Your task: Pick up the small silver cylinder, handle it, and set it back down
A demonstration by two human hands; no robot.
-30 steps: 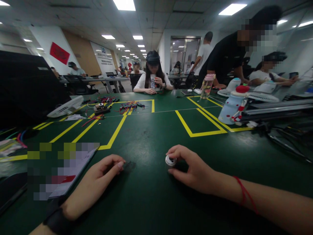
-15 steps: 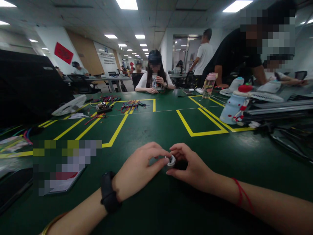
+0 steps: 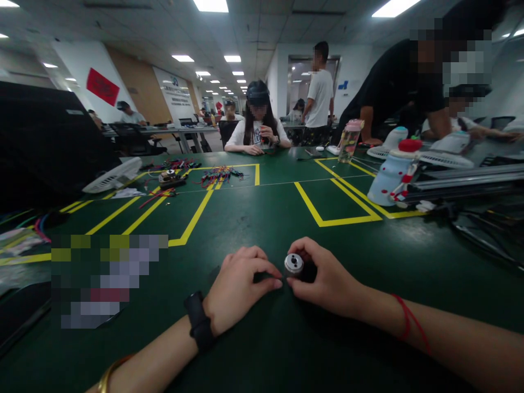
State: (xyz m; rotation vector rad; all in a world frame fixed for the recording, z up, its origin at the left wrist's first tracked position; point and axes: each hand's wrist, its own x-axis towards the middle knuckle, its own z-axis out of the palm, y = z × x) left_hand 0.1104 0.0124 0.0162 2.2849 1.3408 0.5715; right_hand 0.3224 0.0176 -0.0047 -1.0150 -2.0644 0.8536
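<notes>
A small silver metal cylinder [image 3: 293, 265] stands on the green table, its flat round top showing dark holes. My right hand [image 3: 323, 275] is closed around its right side, thumb in front and fingers behind. To the left of the cylinder is my left hand [image 3: 244, 286], its thumb and index fingertips brought together in a pinch. Whether anything tiny sits between those tips cannot be made out. A dark watch [image 3: 198, 321] is on the left wrist and a red string [image 3: 405, 316] on the right.
Yellow tape marks the green table [image 3: 245, 218]. Bundles of coloured wires [image 3: 221, 176] lie farther off. A blurred-out flat item [image 3: 118, 278] is at left; a blue bottle [image 3: 387, 180] and metal bars [image 3: 470, 183] are at right. A person [image 3: 257, 128] sits opposite; another [image 3: 393, 82] leans over.
My left fingertips have come off the cylinder's top and moved slightly down beside it. The cylinder's top face now shows fully. My right hand still holds it. A standing person behind shifted left.
</notes>
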